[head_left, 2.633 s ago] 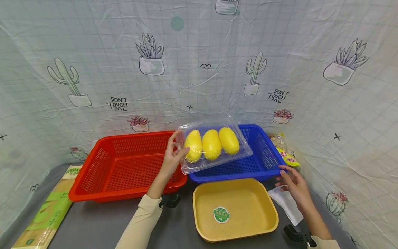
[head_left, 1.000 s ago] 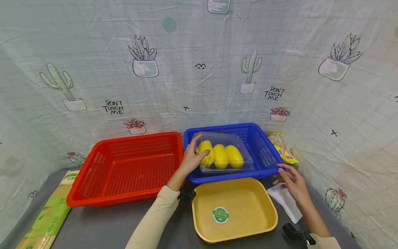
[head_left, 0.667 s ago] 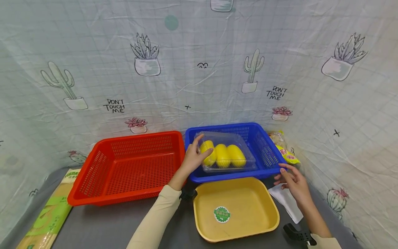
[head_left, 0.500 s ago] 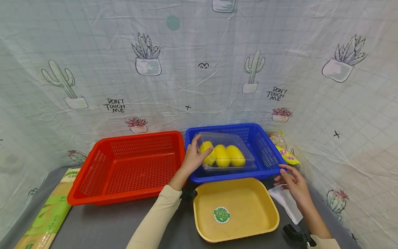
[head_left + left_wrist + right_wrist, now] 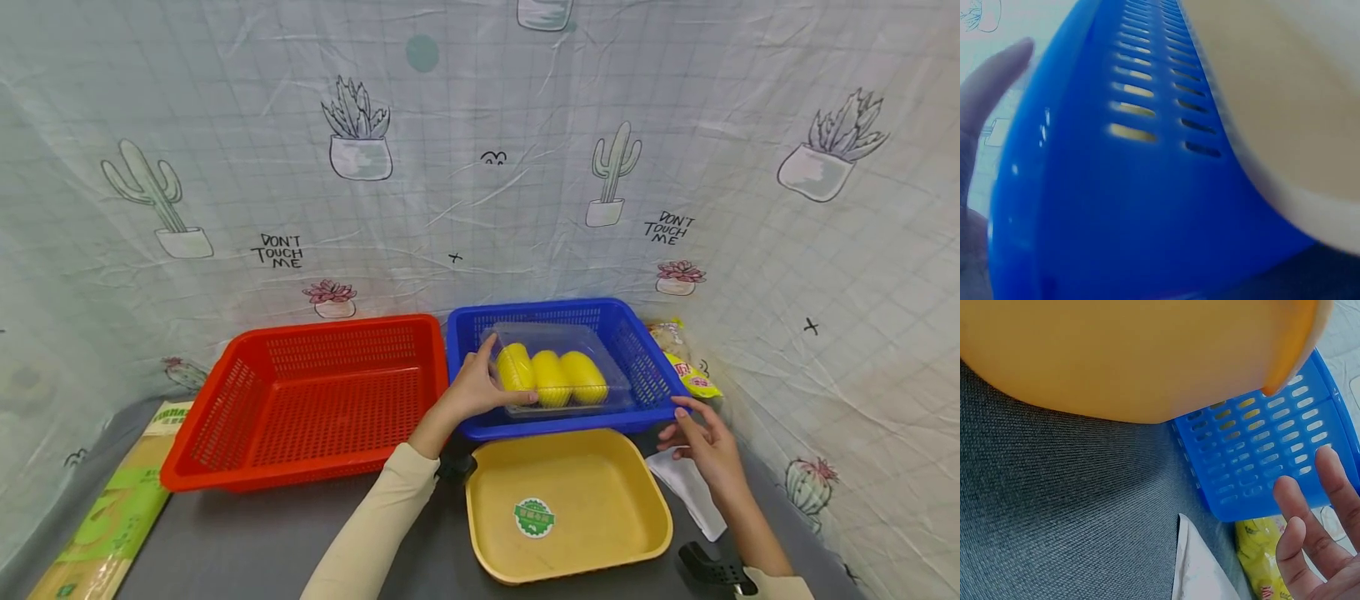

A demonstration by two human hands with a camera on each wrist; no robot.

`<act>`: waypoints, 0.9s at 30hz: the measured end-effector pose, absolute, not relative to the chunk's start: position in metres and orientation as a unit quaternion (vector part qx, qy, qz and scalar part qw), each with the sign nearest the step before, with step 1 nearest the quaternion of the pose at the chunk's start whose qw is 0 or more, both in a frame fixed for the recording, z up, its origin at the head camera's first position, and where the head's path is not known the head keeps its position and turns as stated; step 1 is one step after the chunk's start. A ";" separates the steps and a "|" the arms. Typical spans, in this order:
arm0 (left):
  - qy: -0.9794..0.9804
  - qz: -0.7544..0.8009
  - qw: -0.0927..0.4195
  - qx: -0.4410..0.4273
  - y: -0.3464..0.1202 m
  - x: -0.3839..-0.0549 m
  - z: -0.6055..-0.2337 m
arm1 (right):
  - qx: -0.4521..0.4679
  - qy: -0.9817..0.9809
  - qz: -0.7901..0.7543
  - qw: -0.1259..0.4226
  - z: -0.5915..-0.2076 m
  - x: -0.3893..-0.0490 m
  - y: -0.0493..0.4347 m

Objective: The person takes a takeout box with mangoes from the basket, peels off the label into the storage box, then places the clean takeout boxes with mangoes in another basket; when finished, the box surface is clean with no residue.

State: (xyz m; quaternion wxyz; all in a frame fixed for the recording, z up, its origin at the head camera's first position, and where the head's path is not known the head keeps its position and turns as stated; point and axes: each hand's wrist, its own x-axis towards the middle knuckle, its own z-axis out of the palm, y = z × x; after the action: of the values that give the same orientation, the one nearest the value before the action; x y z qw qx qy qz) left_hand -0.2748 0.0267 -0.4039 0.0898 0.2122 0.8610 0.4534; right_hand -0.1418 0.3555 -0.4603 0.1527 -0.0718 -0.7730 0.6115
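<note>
A clear plastic box with three yellow mango-like fruits sits inside the blue basket, toward its left and middle. At the box's left end is my left hand, thumb stretched along the front side and fingers raised at the back corner. The left wrist view shows a straight finger beyond the blue rim; the box is hidden there. My right hand is at the basket's front right corner, fingers loosely bent. In the right wrist view its fingertips overlap the basket wall.
A red basket stands left of the blue one. In front is a yellow tray with a green sticker. A white folded item and a yellow snack bag lie at right, a green-and-tan package at far left.
My left hand has brought the box from above down into the blue basket. Lately the box has shifted slightly right and my left thumb has straightened. The right hand has barely moved.
</note>
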 end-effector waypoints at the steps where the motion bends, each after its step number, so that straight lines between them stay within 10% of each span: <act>1: 0.865 0.445 0.093 0.214 0.028 -0.275 -0.404 | -0.073 -0.774 0.610 0.154 -0.460 -0.142 0.356; 27: 0.943 0.240 0.093 0.213 0.045 -0.265 -0.410 | -0.094 -0.790 0.589 0.145 -0.459 -0.148 0.354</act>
State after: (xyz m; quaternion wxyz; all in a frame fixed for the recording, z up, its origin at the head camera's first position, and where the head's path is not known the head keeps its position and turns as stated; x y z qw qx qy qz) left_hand -0.2651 0.0448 -0.4099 0.0928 0.2130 0.9426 0.2399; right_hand -0.1478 0.3543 -0.4587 0.1445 -0.0942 -0.7898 0.5886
